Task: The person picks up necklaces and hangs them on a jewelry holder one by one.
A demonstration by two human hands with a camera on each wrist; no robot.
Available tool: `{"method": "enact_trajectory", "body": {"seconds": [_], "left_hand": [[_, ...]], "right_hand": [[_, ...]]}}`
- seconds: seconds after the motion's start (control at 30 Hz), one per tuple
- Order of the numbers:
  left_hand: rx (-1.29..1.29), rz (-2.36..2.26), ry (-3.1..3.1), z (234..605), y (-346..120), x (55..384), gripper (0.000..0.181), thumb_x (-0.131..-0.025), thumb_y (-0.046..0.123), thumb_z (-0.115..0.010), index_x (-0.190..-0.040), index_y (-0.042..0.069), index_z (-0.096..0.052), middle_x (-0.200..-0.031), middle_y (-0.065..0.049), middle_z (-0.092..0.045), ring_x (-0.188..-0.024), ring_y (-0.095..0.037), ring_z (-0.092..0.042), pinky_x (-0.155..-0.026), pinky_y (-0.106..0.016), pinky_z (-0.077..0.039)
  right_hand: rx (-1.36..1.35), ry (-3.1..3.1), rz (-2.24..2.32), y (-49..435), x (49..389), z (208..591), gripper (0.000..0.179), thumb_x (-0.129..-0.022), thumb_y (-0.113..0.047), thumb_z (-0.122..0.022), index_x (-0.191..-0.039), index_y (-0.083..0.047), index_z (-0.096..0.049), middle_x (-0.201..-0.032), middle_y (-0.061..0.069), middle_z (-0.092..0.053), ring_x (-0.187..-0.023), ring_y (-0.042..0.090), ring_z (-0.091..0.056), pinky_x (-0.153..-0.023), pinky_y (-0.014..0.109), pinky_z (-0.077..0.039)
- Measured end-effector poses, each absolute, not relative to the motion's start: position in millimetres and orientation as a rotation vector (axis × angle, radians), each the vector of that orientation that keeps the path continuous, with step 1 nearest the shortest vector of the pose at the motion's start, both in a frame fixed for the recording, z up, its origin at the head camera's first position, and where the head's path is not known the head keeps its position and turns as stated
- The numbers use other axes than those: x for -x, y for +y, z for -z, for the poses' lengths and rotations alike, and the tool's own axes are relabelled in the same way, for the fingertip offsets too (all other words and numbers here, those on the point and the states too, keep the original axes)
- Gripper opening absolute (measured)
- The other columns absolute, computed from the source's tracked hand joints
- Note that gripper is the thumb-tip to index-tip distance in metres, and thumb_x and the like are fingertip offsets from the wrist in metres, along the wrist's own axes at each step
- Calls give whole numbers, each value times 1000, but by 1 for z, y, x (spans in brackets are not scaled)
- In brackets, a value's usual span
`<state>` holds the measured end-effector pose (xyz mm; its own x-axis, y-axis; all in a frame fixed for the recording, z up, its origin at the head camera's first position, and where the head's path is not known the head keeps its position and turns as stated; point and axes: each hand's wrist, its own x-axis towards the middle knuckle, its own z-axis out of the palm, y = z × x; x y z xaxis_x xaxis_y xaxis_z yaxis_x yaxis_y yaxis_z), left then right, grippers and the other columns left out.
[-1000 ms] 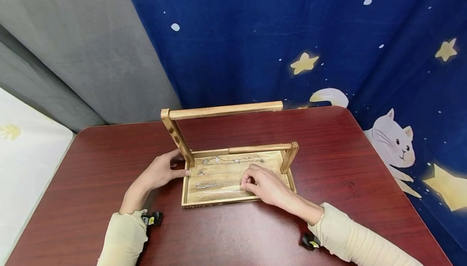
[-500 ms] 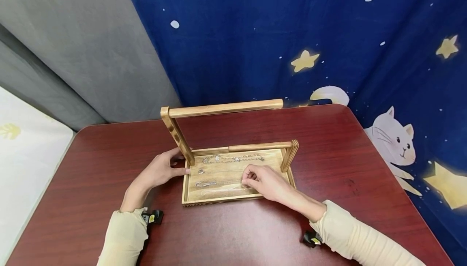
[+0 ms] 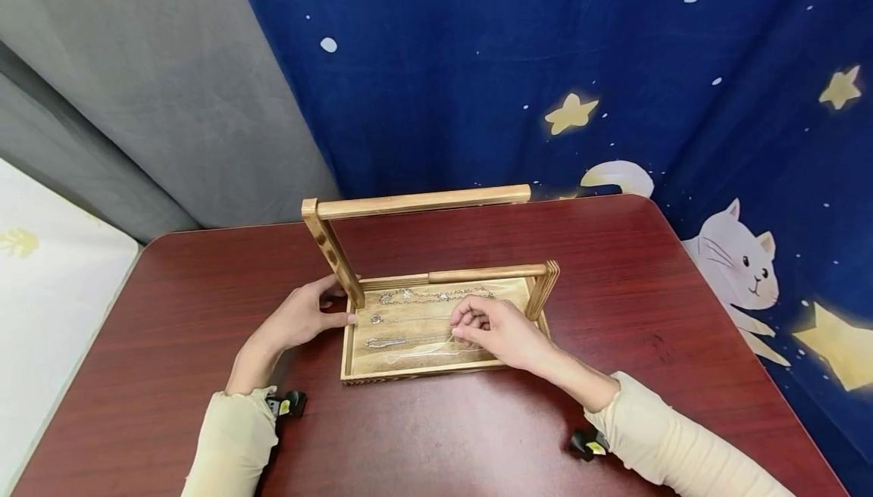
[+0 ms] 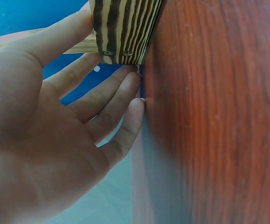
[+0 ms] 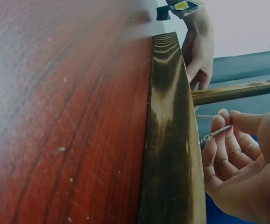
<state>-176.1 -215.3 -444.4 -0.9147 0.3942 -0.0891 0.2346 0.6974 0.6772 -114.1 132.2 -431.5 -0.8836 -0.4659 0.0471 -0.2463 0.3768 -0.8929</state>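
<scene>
A shallow wooden tray (image 3: 409,375) with upright bars stands on the table. My left hand (image 3: 300,319) grips its left end, the thumb on the rim and the index finger behind the striped wood (image 4: 121,30) in the left wrist view. Over the tray's right half, my right hand (image 3: 501,334) pinches a thin silver necklace chain (image 5: 220,131) between thumb and fingertips. The rest of that chain trails left along the tray's front. Behind it lie a necklace with a long pendant (image 3: 385,343), one with a round pendant (image 3: 377,319), and a charm necklace (image 3: 443,298) at the back.
A tall wooden bar (image 3: 423,203) rises on a post at the tray's left, and a lower rail (image 3: 487,275) runs along the back right. The tray sits on a dark red table (image 3: 436,436). A blue curtain (image 3: 436,65) hangs behind the table.
My right hand has risen slightly and moved a little right, drawing the thin chain's looped left end rightward along the tray. The left hand has stayed in place.
</scene>
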Motion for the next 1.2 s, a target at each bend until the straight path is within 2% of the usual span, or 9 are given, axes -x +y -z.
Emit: {"method": "enact_trajectory", "body": {"seconds": [0.2, 0.53, 0.7, 0.9, 1.07, 1.2], "left_hand": [[-503, -1030, 2678, 445, -216, 176, 57, -84, 27, -82, -133, 7, -58, -118, -13, -67, -113, -31, -62, -96, -47, -48], [-523, -1021, 2670, 444, -217, 175, 56, -86, 27, -80, -134, 8, -57, -119, -13, -67, -114, -30, -61, -96, -49, -46], [-521, -1012, 2674, 444, -216, 175, 57, -87, 28, -79, -135, 8, -57, -119, -13, -67, -113, -30, -61, -95, -49, -47], [-524, -1005, 2676, 444, -216, 175, 57, -87, 29, -79, -135, 9, -57, -118, -12, -67, -113, -29, -61, -95, -49, -47], [-526, -1010, 2675, 444, -216, 175, 56, -86, 29, -80, -134, 9, -57, -117, -11, -67, -113, -29, -61, -95, -49, -46], [-530, -1016, 2676, 444, -216, 176, 55, -86, 28, -80, -132, 9, -58, -117, -11, -67, -112, -29, -62, -95, -48, -47]], "right_hand": [[612, 2409, 1560, 133, 112, 427, 6, -91, -13, -73, -88, -14, -68, -77, -3, -63, -72, 13, -60, -65, 23, -50], [558, 2181, 1673, 135, 110, 418, 7, -91, -11, -73, -94, -5, -71, -78, 19, -64, -62, 22, -62, -56, 31, -52], [664, 2107, 1728, 139, 111, 414, 11, -91, -7, -72, -101, -3, -71, -86, 18, -69, -70, 26, -62, -63, 25, -51], [716, 2064, 1772, 143, 111, 411, 15, -90, -3, -72, -104, -5, -71, -97, 18, -71, -74, 29, -64, -66, 25, -52], [731, 2088, 1730, 146, 110, 405, 20, -90, -4, -72, -109, -9, -73, -100, 15, -71, -76, 17, -63, -65, 21, -49], [744, 2101, 1693, 148, 109, 400, 25, -90, -3, -70, -114, -11, -73, -102, 13, -70, -78, 13, -62, -66, 21, -49]]}}
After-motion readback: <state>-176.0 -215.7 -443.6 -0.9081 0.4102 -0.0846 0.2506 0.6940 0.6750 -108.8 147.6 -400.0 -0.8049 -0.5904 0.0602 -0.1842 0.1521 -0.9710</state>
